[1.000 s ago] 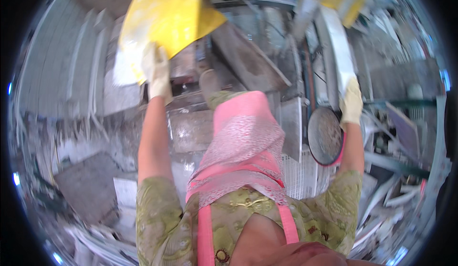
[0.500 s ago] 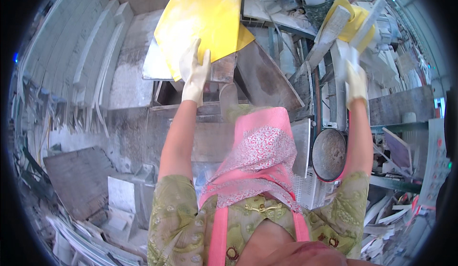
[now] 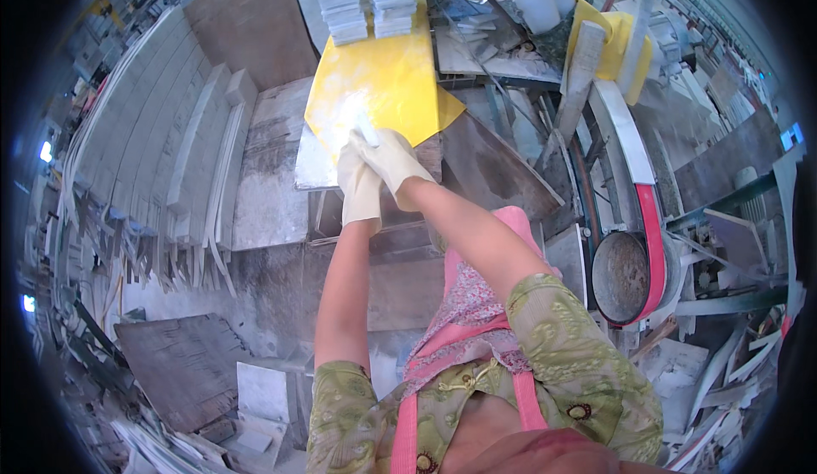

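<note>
Both hands, in cream rubber gloves, meet over the near part of the yellow sheet (image 3: 379,78) on the work table. A small, pale, flat piece (image 3: 366,127) stands out between the fingers. My right hand (image 3: 393,163) reaches across from the right and is closed on that piece. Against it, my left hand (image 3: 357,183) is closed too and seems to grip the same piece from the left. Glare off the sheet washes out the fingertips. Stacks of pale tiles (image 3: 391,2) stand at the sheet's far end.
To the right, a red and white belt (image 3: 654,236) runs round a wheel (image 3: 619,278). Beyond it are a yellow cover (image 3: 613,44) and a white bucket (image 3: 545,2). Long grey slabs (image 3: 140,108) lean along the left. A brown board (image 3: 183,363) lies at lower left.
My right hand has swung left from beside the belt to join my left hand over the yellow sheet. My left hand, open before, has closed. The view has shifted, showing more of the tile stacks.
</note>
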